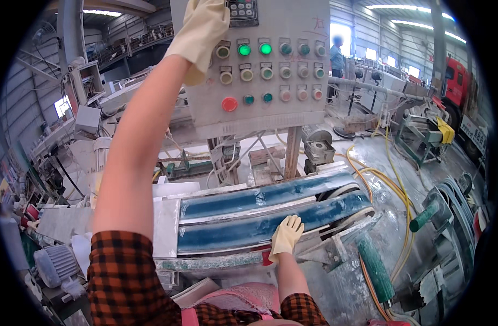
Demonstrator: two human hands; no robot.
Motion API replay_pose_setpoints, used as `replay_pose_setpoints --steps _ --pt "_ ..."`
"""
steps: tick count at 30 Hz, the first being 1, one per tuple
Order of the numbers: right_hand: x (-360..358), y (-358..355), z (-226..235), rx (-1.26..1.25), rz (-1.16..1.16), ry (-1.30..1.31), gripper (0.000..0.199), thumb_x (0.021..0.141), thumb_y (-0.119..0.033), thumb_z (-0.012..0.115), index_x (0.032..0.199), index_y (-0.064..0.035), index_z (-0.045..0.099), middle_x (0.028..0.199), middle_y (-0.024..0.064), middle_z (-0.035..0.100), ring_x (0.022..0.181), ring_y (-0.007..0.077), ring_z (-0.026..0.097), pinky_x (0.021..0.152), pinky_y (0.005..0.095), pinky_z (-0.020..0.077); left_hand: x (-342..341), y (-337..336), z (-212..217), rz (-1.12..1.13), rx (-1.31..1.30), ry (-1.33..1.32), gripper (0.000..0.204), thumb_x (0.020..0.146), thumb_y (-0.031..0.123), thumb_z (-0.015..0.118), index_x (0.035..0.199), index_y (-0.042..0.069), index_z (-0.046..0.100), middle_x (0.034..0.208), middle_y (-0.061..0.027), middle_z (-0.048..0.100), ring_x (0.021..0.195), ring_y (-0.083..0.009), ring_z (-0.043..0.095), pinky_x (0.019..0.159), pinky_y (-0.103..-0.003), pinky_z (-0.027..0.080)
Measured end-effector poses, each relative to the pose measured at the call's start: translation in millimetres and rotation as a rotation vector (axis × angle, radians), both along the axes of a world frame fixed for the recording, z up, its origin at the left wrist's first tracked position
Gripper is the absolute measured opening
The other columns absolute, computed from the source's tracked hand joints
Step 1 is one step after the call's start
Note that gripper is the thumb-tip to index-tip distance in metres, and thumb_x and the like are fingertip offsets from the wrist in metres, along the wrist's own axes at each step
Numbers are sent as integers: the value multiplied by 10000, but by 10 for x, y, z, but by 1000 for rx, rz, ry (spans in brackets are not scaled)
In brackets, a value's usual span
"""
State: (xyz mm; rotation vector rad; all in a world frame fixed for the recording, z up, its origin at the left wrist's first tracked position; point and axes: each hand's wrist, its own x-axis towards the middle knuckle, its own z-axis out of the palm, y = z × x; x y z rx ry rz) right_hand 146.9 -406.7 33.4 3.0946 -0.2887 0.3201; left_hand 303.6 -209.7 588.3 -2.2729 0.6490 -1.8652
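Observation:
My left arm reaches up to a grey control panel [281, 119], and my left hand [205, 27], in a cream rubber glove, is at its upper left beside a small keypad [242, 10]. The upper edge of the picture cuts off those fingertips. Below sit rows of round buttons; two green buttons [255, 49] are lit, and a large red button [229, 104] is lower left. My right hand [287, 236], gloved alike, rests with fingers stretched out at the front edge of the nearer blue conveyor belt [227, 236]. Behind it runs a second blue belt [243, 203].
A green roller [375, 266] stands right of the belts, with yellow hoses [404, 212] across the wet floor. An electric motor [55, 264] is at the lower left. Far back are a person [336, 57] and a red truck [456, 81]. Metal posts [293, 152] stand under the panel.

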Motion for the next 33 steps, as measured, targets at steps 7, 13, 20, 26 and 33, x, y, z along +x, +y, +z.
replay_pose_setpoints --steps 7,13,20,26,33 --pt "156 -97 -356 65 -9 -122 609 913 -207 568 1455 57 479 1541 207 457 1478 357 348 1238 509 207 281 -180 -68 147 -12 -94 492 1026 161 462 1479 -30 481 1686 -174 267 1526 -380 312 1246 -584 206" --pt "64 -94 -168 2 15 -44 653 912 -237 560 1480 59 436 1556 217 438 1474 374 347 1244 515 193 259 -176 -88 177 76 -85 463 1022 170 458 1405 -80 527 1673 -232 250 1500 -398 339 1239 -600 220" --pt "2 -91 -74 -46 46 92 977 741 -272 734 1537 101 309 1604 262 345 1519 412 276 1267 522 137 381 -134 -89 131 68 -104 478 1028 164 431 1435 -77 495 1672 -243 241 1495 -419 336 1235 -608 226" --pt "-74 -77 151 -80 75 225 1160 618 -258 807 1561 115 244 1630 280 295 1550 433 218 1277 539 95 384 -48 -97 164 67 -124 612 1024 179 442 1584 -20 295 1653 -237 290 1510 -389 332 1257 -551 210" --pt "-50 -113 102 -61 65 209 1183 602 -258 814 1566 112 237 1634 279 290 1551 432 219 1276 541 97 145 -158 -80 -210 -159 -7 671 1018 162 490 1614 13 221 1565 -189 461 1482 -333 394 1242 -492 262"
